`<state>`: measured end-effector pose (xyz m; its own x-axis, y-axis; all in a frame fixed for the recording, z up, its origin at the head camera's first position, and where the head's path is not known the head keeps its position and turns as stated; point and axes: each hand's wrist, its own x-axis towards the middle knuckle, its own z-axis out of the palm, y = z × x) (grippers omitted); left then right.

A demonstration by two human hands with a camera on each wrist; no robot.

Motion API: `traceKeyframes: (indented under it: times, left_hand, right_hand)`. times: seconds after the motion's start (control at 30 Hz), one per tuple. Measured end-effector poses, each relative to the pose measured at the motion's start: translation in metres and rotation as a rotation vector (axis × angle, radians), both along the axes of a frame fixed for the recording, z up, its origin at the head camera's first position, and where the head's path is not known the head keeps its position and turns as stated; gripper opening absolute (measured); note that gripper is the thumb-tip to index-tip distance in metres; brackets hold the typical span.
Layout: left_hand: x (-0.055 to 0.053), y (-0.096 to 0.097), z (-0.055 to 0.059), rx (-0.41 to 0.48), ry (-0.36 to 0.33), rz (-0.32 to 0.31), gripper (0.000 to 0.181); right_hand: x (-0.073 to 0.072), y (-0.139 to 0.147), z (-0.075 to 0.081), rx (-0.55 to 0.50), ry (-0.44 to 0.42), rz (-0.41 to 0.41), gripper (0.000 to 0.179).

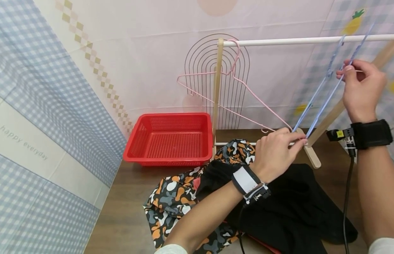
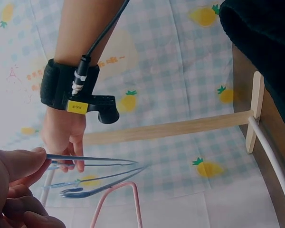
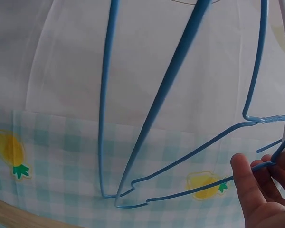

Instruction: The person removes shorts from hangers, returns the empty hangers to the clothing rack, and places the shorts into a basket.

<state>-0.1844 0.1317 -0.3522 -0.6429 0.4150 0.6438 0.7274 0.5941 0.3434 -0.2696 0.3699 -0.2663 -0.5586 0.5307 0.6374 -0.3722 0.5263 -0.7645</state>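
1. Head view: the blue wire hangers [image 1: 323,91] run with the long axis slanted, from low at the centre up to the right, toward the white rail [image 1: 311,40]. The left hand [image 1: 276,151] pinches their lower end and the right hand [image 1: 362,88] pinches their upper part near the rail. A pink hanger [image 1: 235,91] hangs on the same rail, just beside them on the left. A red basket [image 1: 171,137] stands on the table, and a camouflage garment [image 1: 177,197] and black cloth [image 1: 292,208] lie under the arms.
2. Left wrist view: the hangers [image 2: 99,173] lie almost level, thin and blue, between the left hand's fingers [image 2: 19,166] and the right hand [image 2: 64,140]. The pink hanger [image 2: 118,204] is below them.
3. Right wrist view: two blue wire frames [image 3: 166,95] overlap and point downward in the picture; the right hand's fingertips [image 3: 247,180] are clamped on one wire.
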Motion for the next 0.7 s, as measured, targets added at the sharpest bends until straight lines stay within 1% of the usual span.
traceKeyframes:
  times: [0.1,0.27,0.33,0.47,0.57,0.7]
  left_hand:
    - [0.0,0.001,-0.001,-0.012,-0.002,0.007,0.02]
    - [0.003,0.003,-0.005,-0.024,-0.002,0.006,0.021]
    - [0.004,0.004,-0.006,-0.023,0.005,0.009,0.02]
    - [0.007,0.005,-0.008,-0.033,0.021,0.024,0.02]
    - [0.007,0.004,-0.008,-0.039,0.025,0.022,0.023]
    - [0.008,0.0,-0.008,-0.026,0.027,0.005,0.03]
  right_hand:
    - [0.001,-0.001,-0.001,-0.02,0.011,0.01,0.023]
    - [0.004,0.002,-0.009,-0.032,-0.027,0.026,0.022]
    - [0.004,0.006,-0.012,-0.038,-0.054,0.032,0.021]
    - [0.004,0.011,-0.017,-0.052,-0.073,0.047,0.021]
    - [0.005,0.012,-0.018,-0.065,-0.072,0.066,0.027]
    - [0.01,0.009,-0.02,-0.051,-0.091,0.037,0.041]
